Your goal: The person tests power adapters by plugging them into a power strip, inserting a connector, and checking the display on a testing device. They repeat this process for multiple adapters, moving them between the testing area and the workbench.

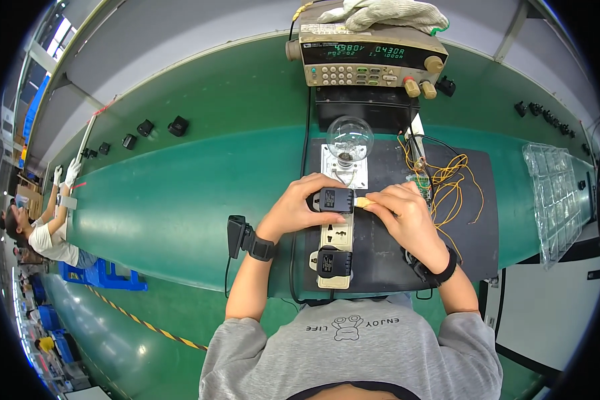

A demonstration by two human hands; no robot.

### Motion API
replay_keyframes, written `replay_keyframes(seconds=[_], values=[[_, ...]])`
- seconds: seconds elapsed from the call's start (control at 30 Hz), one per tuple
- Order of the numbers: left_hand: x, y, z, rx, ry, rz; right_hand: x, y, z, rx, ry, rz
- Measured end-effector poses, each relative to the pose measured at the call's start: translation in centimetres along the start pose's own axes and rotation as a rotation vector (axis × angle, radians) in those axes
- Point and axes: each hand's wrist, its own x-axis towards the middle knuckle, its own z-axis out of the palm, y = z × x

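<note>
My left hand is closed around a black power adapter at the upper part of a pale power strip. With its fingertips, my right hand pinches a small yellowish plug against the adapter's right side. How deep the plug sits there I cannot tell. A second black adapter sits on the strip's near end. Just beyond my hands, a clear glass bulb stands on a white square base.
A bench power supply with a lit display stands at the back, a white glove on top. Yellow wires tangle right of my hands near a small circuit board. Clear plastic trays lie far right. A co-worker works far left.
</note>
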Motion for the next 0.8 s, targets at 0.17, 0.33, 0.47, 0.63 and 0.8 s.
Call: replay_keyframes(seconds=[0.17, 0.33, 0.47, 0.63, 0.8], values=[[0.1, 0.1, 0.1, 0.002, -0.007, 0.005, -0.2, 0.0, -0.1, 0.0, 0.004, 0.002], [-0.3, 0.2, 0.1, 0.005, 0.011, 0.013, -0.4, -0.2, -0.2, -0.008, -0.011, 0.003], [-0.3, 0.3, 0.3, 0.049, 0.03, 0.061, -1.1, -0.2, -0.8, -0.028, -0.038, 0.027], [-0.3, -0.4, 0.2, 0.083, 0.103, 0.101, -2.1, -1.1, -3.3, -0.039, -0.043, 0.096], [-0.6, 0.6, -0.6, -0.42, 0.427, 0.092, -4.8, -3.4, -3.1, 0.025, -0.2, 0.085]])
